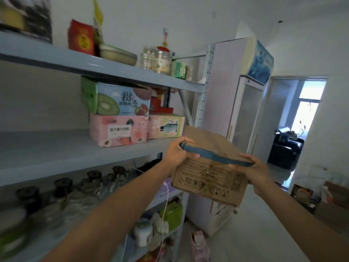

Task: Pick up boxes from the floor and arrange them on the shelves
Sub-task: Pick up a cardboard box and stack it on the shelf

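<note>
I hold a brown cardboard box [211,178] with dark print and a blue strap along its top edge, in the air just right of the blue-grey shelf unit [56,152]. My left hand [177,150] grips the box's upper left corner and the strap. My right hand [258,173] grips its right end. The box sits at about the height of the middle shelf, beside its right end. On that shelf stand a pink box [118,130], a kiwi-printed box [115,98] on top of it, and a pale pink-green box [165,125].
The top shelf carries a red box [81,37], a bowl and jars. Glass teapots [62,193] fill the shelf below. A glass-door fridge [243,112] stands right of the shelves, with a white carton [217,214] on the floor. More cartons [334,201] lie at far right, near a doorway.
</note>
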